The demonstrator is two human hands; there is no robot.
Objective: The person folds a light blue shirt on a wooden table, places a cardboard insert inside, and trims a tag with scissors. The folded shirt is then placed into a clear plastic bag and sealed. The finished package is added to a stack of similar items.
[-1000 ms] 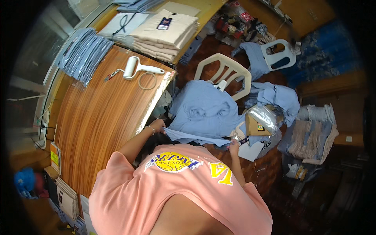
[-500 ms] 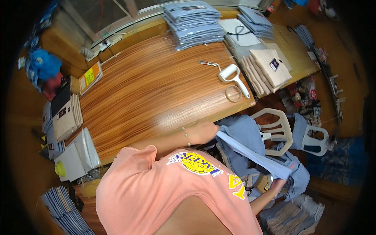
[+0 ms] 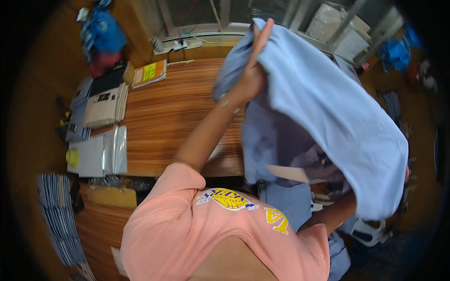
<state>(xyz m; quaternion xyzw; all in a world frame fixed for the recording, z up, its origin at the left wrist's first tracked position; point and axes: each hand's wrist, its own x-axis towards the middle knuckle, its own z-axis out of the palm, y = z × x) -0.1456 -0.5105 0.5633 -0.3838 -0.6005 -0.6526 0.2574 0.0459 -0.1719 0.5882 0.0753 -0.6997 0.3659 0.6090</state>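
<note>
A large light blue garment (image 3: 328,103) hangs spread between my two hands, raised over the right part of the table. My left hand (image 3: 255,77) grips its far upper edge, with long fingers pointing up along the cloth. Inside its opening the cloth looks darker and greyish, and a beige card tag (image 3: 288,173) dangles there. My right forearm (image 3: 335,215) goes in behind the cloth at the right. Of my right hand (image 3: 407,174), only a bit shows past the garment's right edge; most of its fingers are hidden.
Beige folded clothes (image 3: 105,105), clear plastic bags (image 3: 115,150) and an orange booklet (image 3: 150,74) lie along the wooden table's (image 3: 183,107) left side. More blue clothes (image 3: 286,201) are below the raised garment. A white stool (image 3: 368,232) stands at the lower right.
Both hands have lifted the light blue garment up from beside the table and spread it wide. My left hand has moved far forward and up. The view has turned rightward.
</note>
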